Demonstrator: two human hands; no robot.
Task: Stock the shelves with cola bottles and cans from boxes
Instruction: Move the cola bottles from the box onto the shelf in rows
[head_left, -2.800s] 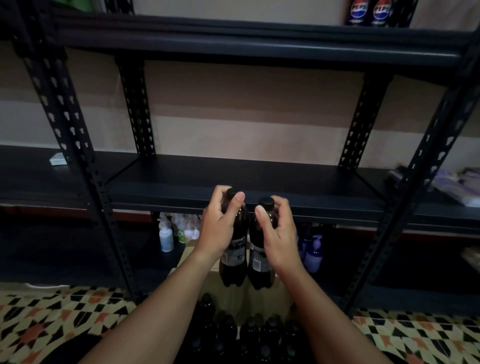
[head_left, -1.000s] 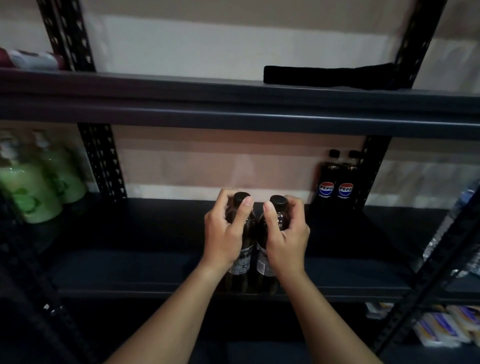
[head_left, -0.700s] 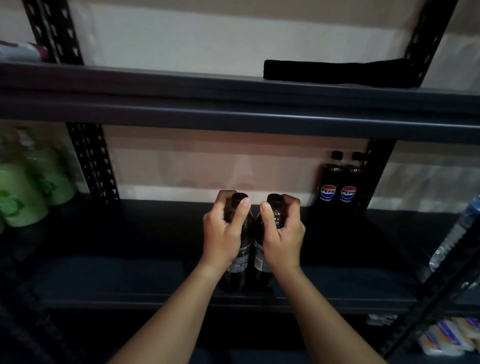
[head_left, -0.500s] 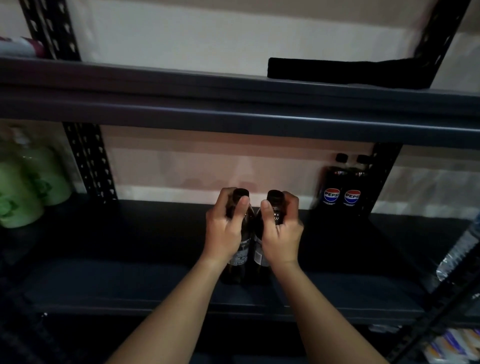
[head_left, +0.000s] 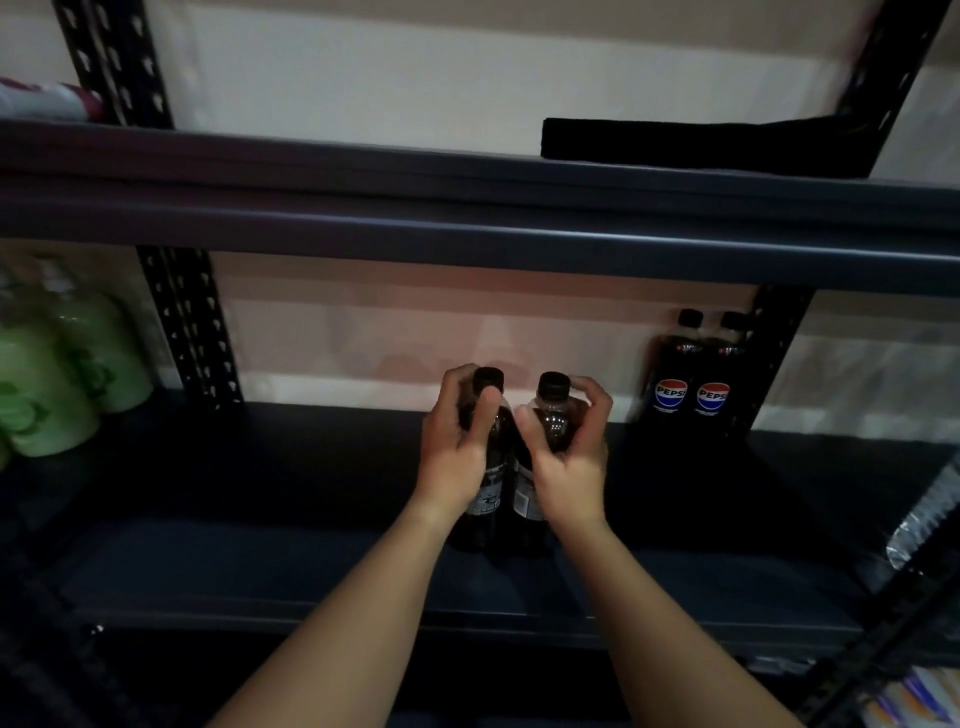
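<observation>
- Head view, centre of the frame: two cola bottles side by side, upright, labels turned toward the person, bases down on or just at the dark shelf board (head_left: 260, 566) — too dark there to tell which.
- Left hand (head_left: 457, 447) wraps the neck and shoulder of the left cola bottle (head_left: 485, 483), thumb laid up the front under the cap; a firm grasp.
- Right hand (head_left: 569, 457) cups the right cola bottle (head_left: 550, 415), thumb on its front, fingers curled round the far side, not all pressed to the plastic.
- Progress, as I read it: early going. Only a pair of Pepsi bottles (head_left: 693, 384) stands at the back right by the rear upright (head_left: 774, 358); the box is out of frame, so what remains cannot be counted.
- Room: plenty of bare board between the held pair and the stocked pair, and more out to the left before the green bottles (head_left: 62, 374) at the left edge.
- Edges: the front lip of the shelf above (head_left: 467, 244) hangs across the middle of the frame, with headroom over the caps. The held pair sits mid-depth, so there is room behind to slide back toward the wall.
</observation>
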